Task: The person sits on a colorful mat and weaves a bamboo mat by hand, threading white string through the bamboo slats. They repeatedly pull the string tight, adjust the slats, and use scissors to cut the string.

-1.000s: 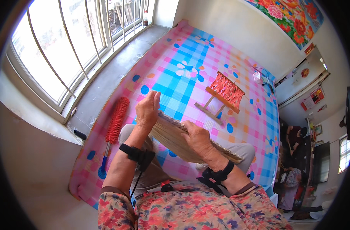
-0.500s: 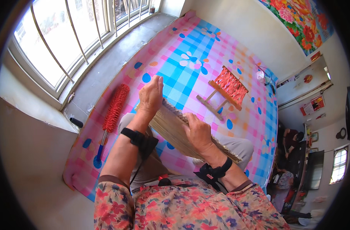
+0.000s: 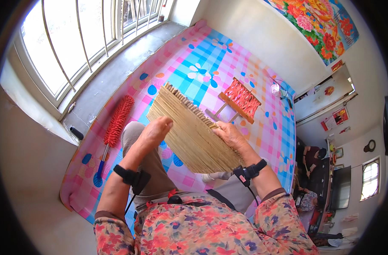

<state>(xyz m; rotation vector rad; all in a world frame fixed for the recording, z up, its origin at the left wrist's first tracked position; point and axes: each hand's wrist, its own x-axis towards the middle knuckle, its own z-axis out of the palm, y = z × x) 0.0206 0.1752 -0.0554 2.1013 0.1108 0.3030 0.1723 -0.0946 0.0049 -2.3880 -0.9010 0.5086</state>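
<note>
Panel of thin, straw-coloured stalks (image 3: 196, 136) laid side by side, ridged along its upper edge; held tilted above the wearer's lap, face toward the wearer. Right hand (image 3: 229, 135) clamped on the upper edge, right of middle, thumb on near face, other fingers going behind. Left hand (image 3: 157, 129) at the panel's left part, fingers curled in and bunched against near face; cannot tell whether they pinch it. Black strapped device (image 3: 136, 180) on left forearm. Grey-trousered legs (image 3: 153, 178) folded beneath, on a pink-and-blue checked cover (image 3: 221, 53). Beyond panel, small wooden stool with red woven seat (image 3: 241, 98), tipped over. Left, red fluffy duster (image 3: 119, 121), blue handle toward wearer. Farther left, grey sill (image 3: 132, 66) under barred window (image 3: 62, 46). Far right, two other people, small in view.
</note>
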